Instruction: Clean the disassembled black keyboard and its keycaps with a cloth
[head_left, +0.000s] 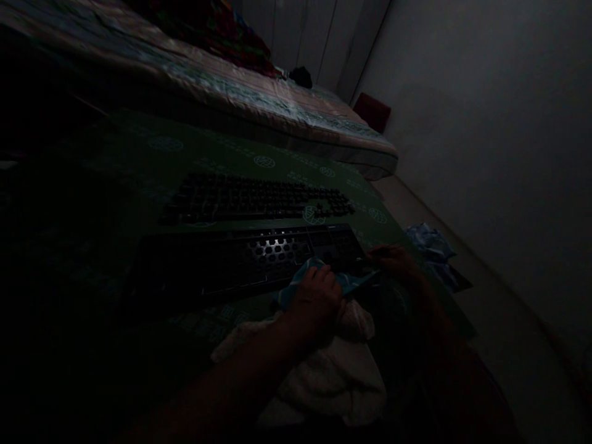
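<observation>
My left hand [319,296] is closed on a blue checked cloth [300,277], which lies against the near edge of a black keyboard case [222,262]. The case lies on a green patterned mat [231,145]; light glints off its honeycomb of openings. At the case's right end is my right hand [393,259], its fingers closed around that corner, though darkness hides the exact grip. Beyond the case, black keycaps [240,197] are laid out in rows like a full keyboard. Beneath my left wrist sits a crumpled pale cloth [333,376].
A bed [208,86] with a striped sheet stands behind the mat, a dark red patterned blanket [208,31] on it. To the right, a bluish plastic bag or cloth [430,240] lies on the floor by the pale wall [485,123]. The room is very dark.
</observation>
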Action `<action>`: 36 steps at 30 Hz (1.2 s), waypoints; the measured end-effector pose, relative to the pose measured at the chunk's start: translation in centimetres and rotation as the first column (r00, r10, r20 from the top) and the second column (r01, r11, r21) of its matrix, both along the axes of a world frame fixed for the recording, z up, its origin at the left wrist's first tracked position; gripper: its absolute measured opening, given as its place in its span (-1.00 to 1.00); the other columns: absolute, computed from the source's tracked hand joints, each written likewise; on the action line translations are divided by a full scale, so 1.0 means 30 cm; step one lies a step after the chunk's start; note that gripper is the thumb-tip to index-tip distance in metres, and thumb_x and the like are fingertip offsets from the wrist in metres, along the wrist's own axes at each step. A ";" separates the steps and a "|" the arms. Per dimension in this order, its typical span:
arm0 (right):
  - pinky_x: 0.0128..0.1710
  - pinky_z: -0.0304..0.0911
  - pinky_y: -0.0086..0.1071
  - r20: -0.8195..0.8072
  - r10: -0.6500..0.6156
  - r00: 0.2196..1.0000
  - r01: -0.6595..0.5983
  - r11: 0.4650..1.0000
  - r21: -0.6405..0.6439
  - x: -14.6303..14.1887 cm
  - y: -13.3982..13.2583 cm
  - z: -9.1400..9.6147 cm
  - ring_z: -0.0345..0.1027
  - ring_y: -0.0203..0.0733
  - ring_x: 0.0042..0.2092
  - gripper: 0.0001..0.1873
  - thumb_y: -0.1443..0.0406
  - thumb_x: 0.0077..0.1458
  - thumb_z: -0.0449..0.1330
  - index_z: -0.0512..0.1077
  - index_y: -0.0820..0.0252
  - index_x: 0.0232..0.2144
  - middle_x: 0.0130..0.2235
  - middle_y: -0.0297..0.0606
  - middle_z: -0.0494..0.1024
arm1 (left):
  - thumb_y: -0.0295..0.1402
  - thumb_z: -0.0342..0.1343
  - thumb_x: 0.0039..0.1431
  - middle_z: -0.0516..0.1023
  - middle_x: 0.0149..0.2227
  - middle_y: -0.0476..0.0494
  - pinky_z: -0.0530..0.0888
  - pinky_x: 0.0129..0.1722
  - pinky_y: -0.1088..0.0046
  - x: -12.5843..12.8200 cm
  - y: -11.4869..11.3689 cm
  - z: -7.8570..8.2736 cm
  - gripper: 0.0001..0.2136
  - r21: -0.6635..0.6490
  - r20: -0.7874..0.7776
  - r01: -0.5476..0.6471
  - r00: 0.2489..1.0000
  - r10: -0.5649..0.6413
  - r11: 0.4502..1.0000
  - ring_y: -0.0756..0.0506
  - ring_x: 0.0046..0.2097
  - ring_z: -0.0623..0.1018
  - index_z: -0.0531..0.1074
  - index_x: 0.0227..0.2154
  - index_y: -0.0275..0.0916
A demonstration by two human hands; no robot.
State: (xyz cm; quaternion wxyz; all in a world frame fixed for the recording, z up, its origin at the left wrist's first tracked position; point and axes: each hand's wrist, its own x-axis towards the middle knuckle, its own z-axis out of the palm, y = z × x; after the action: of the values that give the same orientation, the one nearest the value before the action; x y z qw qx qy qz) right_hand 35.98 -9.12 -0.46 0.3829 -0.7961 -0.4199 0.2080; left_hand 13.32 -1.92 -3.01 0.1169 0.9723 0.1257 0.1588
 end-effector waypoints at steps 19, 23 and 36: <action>-0.48 0.25 -0.39 0.096 -0.061 0.993 0.057 0.997 0.042 -0.024 0.005 -0.017 0.41 -0.16 -0.44 -0.74 0.14 -0.19 0.23 0.53 0.23 -0.53 -0.50 -0.25 0.57 | -0.29 0.00 0.11 0.45 -0.13 -0.36 0.25 0.02 0.14 -0.005 0.005 -0.002 -0.75 0.024 -0.002 0.005 1.000 -0.005 1.000 -0.28 0.05 0.33 0.42 -0.28 -0.39; -0.51 0.25 -0.37 0.069 -0.115 0.991 0.108 0.990 0.089 -0.061 0.017 -0.038 0.42 -0.14 -0.46 -0.74 0.13 -0.20 0.23 0.52 0.23 -0.54 -0.51 -0.24 0.57 | -0.31 0.04 0.08 0.45 -0.13 -0.35 0.26 0.02 0.11 -0.008 0.007 -0.003 -0.79 0.020 0.009 0.007 1.000 -0.007 1.000 -0.28 0.05 0.33 0.41 -0.30 -0.37; -0.40 0.30 -0.33 -0.065 -0.126 0.990 0.139 0.953 0.271 -0.226 0.030 -0.050 0.44 -0.11 -0.40 -0.72 0.10 -0.13 0.20 0.52 0.20 -0.52 -0.46 -0.23 0.58 | -0.39 0.06 0.05 0.48 -0.20 -0.28 0.32 -0.04 0.18 0.004 0.023 -0.022 -0.87 0.042 -0.015 -0.006 1.000 0.007 0.999 -0.22 -0.03 0.39 0.42 -0.36 -0.34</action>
State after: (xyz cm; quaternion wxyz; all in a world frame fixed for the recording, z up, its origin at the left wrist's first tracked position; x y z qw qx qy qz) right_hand 29.21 -8.21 -1.96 0.5122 -0.7567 -0.3813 0.1401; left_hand 13.45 -1.22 -3.68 0.0952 0.9752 0.1264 0.1545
